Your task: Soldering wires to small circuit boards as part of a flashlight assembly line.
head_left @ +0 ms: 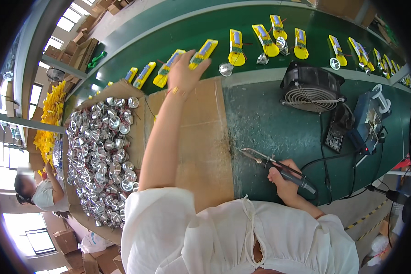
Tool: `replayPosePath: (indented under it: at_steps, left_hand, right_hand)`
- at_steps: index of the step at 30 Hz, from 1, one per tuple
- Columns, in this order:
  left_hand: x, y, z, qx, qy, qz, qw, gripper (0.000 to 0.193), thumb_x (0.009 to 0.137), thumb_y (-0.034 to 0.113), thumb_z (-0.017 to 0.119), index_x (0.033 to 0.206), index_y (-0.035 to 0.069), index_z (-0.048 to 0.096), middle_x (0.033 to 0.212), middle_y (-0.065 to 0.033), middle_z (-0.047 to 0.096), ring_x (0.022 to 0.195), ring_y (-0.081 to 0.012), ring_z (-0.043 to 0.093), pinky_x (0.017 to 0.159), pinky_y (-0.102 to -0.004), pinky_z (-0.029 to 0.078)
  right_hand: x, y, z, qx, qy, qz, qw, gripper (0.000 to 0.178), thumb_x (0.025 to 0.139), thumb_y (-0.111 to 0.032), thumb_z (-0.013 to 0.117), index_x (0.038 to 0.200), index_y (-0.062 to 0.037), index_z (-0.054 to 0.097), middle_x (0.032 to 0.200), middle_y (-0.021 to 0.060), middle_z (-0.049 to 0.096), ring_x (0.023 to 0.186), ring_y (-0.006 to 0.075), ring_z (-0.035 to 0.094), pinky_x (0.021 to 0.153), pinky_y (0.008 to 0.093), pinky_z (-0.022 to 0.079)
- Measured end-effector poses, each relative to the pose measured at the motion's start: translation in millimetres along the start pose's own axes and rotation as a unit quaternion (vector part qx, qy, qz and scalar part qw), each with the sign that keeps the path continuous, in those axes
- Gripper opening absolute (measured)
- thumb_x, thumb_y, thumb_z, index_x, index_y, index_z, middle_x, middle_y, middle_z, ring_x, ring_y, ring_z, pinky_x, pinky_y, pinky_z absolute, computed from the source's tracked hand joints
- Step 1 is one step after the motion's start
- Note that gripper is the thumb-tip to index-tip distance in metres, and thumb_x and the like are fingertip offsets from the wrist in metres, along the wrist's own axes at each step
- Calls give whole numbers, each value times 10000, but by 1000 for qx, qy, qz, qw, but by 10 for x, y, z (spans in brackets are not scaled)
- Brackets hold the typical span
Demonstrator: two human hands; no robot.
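Observation:
My left hand (183,75) reaches far forward to the green belt, its fingers and thumb closed across the lower end of a yellow plastic housing (204,51) with a pale cylindrical battery pack on it. The palm hides that housing's lower end. Another yellow housing (162,79) lies just left of the hand. At the right, my right hand (285,179) grips a soldering iron (293,177) by its dark handle. The iron's tip points left, over the worktop by the edge of a brown cardboard sheet (192,150).
A cardboard tray heaped with silver reflector cups (107,155) stands at left. More yellow housings (300,43) line the belt (255,68). A black fan (311,89), a soldering station (367,123) and a solder spool (381,98) stand at right. Another person (43,192) works at far left.

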State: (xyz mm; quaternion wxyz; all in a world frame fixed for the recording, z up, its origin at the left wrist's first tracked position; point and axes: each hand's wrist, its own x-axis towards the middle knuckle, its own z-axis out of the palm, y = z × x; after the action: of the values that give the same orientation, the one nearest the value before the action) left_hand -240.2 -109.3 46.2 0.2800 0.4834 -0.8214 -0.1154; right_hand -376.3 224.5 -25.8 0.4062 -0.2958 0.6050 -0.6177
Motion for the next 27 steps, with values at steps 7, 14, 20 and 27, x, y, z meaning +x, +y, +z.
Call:
replayPosePath:
  at_steps: [7,14,20,27]
  left_hand:
    - [-1464,-545,-880,227,-181,-169,942,708,704,337,689,1308,119,391,1243,-171,415,1045,-342,508,854,-408,441]
    - [-2368,118,-424,-30,-117,-134,984,707,732,269,649,1343,119,325,1195,-201,415,916,-373,562,760,-399,491]
    - [-2570,11,-764,4,42,-113,993,383,702,208,675,1043,70,569,1121,-136,500,970,-339,538,794,-387,465]
    - [-2680,-959,-1327,393,-18,-162,905,115,685,193,677,738,92,660,994,-57,593,1101,-259,459,920,-425,326]
  right_hand:
    - [46,11,-9,19,-10,14,1000,150,797,-71,634,875,6,532,674,76,592,564,103,563,501,223,461]
    - [13,51,79,-21,-5,-40,999,133,831,-88,583,902,8,526,640,62,557,539,91,522,497,202,426]
    - [-65,34,78,-34,-13,-62,997,154,828,-105,591,909,10,527,639,63,557,532,93,514,492,200,417]
    - [-125,5,138,-26,-44,-41,998,151,826,-95,592,904,13,521,641,72,564,532,92,519,500,201,426]
